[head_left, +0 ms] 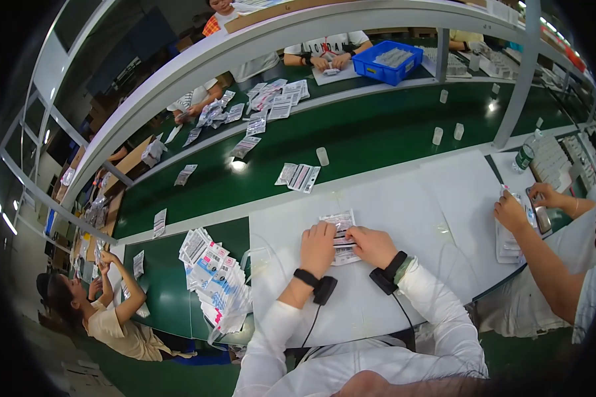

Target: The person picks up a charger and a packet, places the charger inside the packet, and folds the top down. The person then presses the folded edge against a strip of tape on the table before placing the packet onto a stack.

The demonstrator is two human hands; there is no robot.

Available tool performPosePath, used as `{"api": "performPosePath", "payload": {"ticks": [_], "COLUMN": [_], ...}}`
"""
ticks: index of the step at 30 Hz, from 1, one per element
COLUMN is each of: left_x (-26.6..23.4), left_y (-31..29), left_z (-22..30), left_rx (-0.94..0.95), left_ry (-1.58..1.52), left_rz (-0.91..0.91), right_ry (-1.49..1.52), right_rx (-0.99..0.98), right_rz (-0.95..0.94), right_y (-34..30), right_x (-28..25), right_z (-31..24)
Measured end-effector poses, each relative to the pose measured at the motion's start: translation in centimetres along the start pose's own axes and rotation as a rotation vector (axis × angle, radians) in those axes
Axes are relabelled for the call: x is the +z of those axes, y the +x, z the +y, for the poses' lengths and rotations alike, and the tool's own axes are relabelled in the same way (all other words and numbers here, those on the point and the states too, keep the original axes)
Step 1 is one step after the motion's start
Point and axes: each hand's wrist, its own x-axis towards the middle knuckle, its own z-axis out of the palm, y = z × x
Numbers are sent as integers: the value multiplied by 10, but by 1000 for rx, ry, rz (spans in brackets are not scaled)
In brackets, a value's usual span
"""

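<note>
A silver-and-white printed pouch [338, 219] lies flat on the white work sheet in front of me. My left hand [318, 246] closes on its left edge, with the fingers together and bent over the top. At the right edge, the thumb and curled fingers of my right hand [371, 247] grip the same pouch. Its middle shows between both hands; my fingers cover parts of the sides. Left of my hands, a fanned heap of similar printed pouches [213, 281] rests on the green table.
The white sheet [404, 198] covers my table. Beyond it a green conveyor belt [371, 129] carries pouches and small white cylinders. A co-worker's hands [512, 210] handle pouches at right, near a water bottle [525, 153]. A blue crate [387, 63] stands across the belt; a person sits at left.
</note>
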Motion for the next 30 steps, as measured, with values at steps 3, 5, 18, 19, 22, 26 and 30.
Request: {"api": "performPosePath", "payload": {"ticks": [3,5,18,19,22,26,30], "left_x": [-14,-21,-14,-19,-26,-25,-20], "left_y": [-24,-35,-56,-55,-54,-55,-57], "left_z": [-11,-19,-64,-64,-60,-63,-64], "left_rx": [22,76,281,309,354,367,347], "left_ry": [-145,-232,-101,-112,-136,-153,-181], "left_rz": [-60,-33,-200,-216,-250,-236,-262], "right_ry": [-96,-229,-171,-174,-202,-141,-240], "right_rx": [-2,-258,-124,-117,-197,-178,-203], "right_rz": [-38,-24,-145,-153,62,-39,86], "right_y": [-8,-7,-22,-23,-16,-10,-13], "right_x": [-18,-31,-33,-34,-26,7,36], "right_z": [-6,-8,28,28,15,-32,-50]}}
